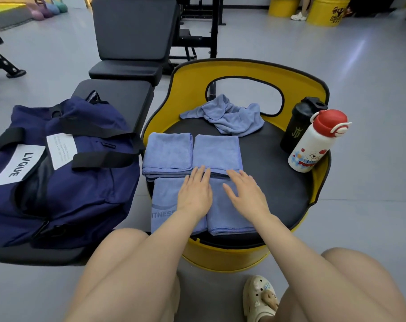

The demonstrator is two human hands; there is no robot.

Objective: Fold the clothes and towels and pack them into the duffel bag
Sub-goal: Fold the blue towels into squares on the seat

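Three blue towels lie folded on the black seat of a yellow chair: a folded towel at the back left, a second folded towel just beside it on the right, and the nearest folded towel, printed with part of the word "FITNESS", at the front edge. A fourth, the crumpled towel, sits unfolded at the back of the seat, apart from the others.

The left hand rests flat on the nearest folded towel, fingers straight and together, gripping nothing. The right hand lies flat beside it with fingers slightly spread, likewise holding nothing. Both appear to be pressing the fold down, fingertips reaching the front edges of the two rear towels.

The duffel bag, navy with black straps, sits on a black bench to the left of the chair, close to the folded stack. Whether its main zip is open cannot be told from this angle; no towel is visible inside it.

Assessment: folding is roughly three-quarters complete. Remaining work is one towel to fold and all four to pack. No clothes are visible.

A black bottle and a white bottle with a red lid stand touching at the seat's right edge.
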